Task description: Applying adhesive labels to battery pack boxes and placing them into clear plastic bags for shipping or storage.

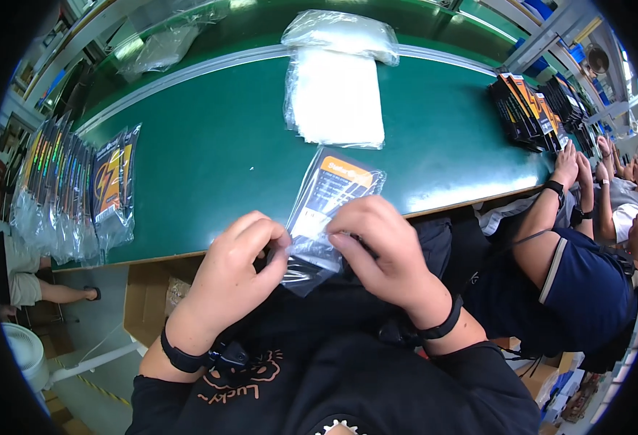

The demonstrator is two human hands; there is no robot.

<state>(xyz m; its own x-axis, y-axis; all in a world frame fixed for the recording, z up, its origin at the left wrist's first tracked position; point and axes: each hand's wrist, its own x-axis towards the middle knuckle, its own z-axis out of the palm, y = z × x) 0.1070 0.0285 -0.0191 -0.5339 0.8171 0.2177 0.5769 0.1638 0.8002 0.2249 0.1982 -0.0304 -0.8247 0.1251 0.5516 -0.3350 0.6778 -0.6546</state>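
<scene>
Both hands meet over the near edge of a smooth, glossy green table (210, 159). The left hand (235, 272) pinches the lower corner of a crinkly clear plastic bag (326, 217), thumb and fingers closed tight on the film. The right hand (380, 246) grips the same bag from the other side, fingers curled over its lower edge. Inside the bag sits a flat black card with an orange band at the top; the bag tilts up and away from the person, its top end over the table.

A stack of soft clear bags (337, 94) lies farther back on the table. To the left, a row of bagged black and orange packs (80, 188) overlaps like shingles. At the far right stands another row of dark packs (532, 109), near a co-worker's hands (576, 163).
</scene>
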